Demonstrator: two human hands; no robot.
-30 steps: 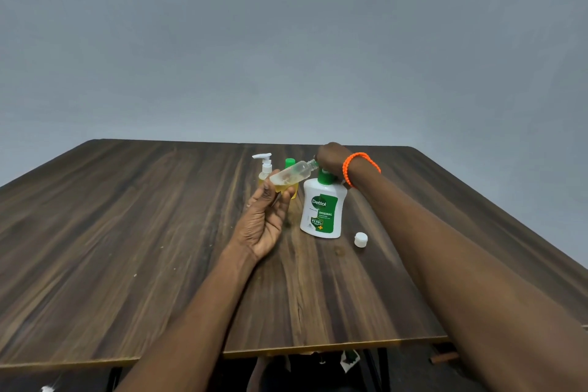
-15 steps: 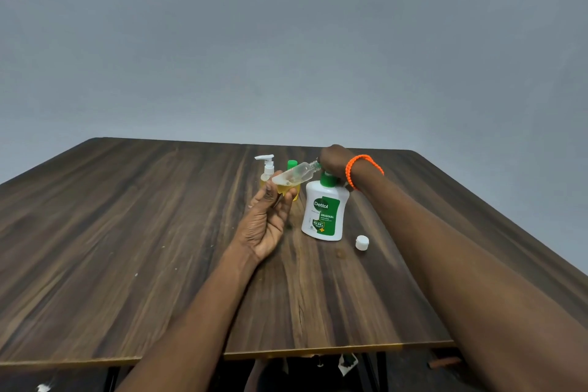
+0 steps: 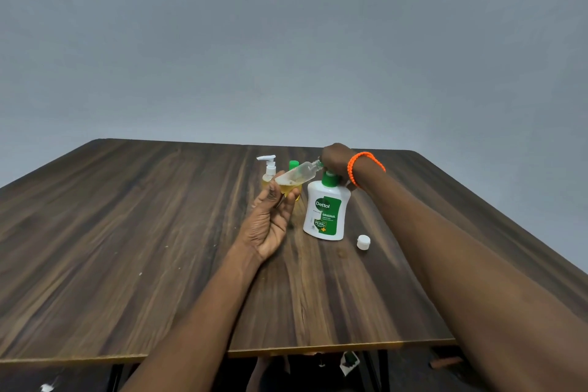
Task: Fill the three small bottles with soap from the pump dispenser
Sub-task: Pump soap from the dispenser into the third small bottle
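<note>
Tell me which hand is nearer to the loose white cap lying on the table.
Right. The right hand sits on the pump dispenser, just behind and left of the white cap. The left hand holds the tilted small bottle on the dispenser's far side.

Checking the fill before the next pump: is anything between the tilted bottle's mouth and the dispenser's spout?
Nothing visible. The left hand holds the clear bottle tilted, neck toward the pump dispenser. The right hand covers the pump head, hiding the spout and the bottle's mouth.
</note>
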